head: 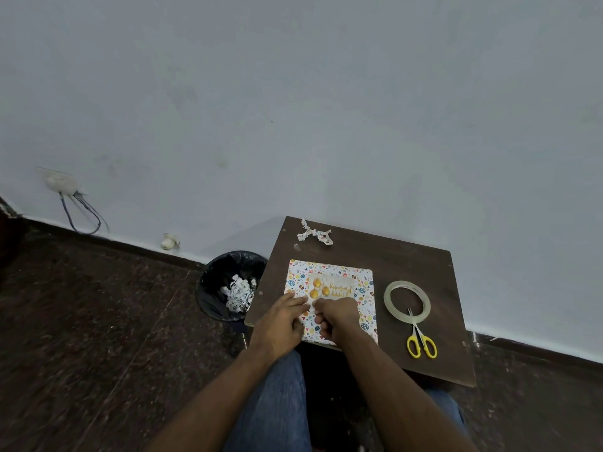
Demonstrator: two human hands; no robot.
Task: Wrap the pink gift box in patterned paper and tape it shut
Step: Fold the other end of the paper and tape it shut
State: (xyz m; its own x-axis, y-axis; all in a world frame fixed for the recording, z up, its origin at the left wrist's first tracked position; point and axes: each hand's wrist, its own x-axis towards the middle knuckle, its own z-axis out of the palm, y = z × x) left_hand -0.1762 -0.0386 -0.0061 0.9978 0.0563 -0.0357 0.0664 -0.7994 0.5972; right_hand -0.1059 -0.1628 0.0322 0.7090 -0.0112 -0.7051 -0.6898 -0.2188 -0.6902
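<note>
A sheet of patterned paper (362, 288) lies flat on the small dark table (408, 265). On it rests a pale pink box (336, 287) with gold balloons and gold lettering on top. My left hand (284, 318) lies on the paper's near left part, its fingers stretched toward the box's near edge. My right hand (336, 318) sits at the box's near edge with fingers curled; what they pinch is hidden. A ring of clear tape (390, 303) lies to the right of the paper, apart from both hands.
Yellow-handled scissors (421, 342) lie just in front of the tape ring. Crumpled paper scraps (315, 234) sit at the table's far edge. A black bin (208, 298) with paper scraps stands on the floor left of the table. The wall is close behind.
</note>
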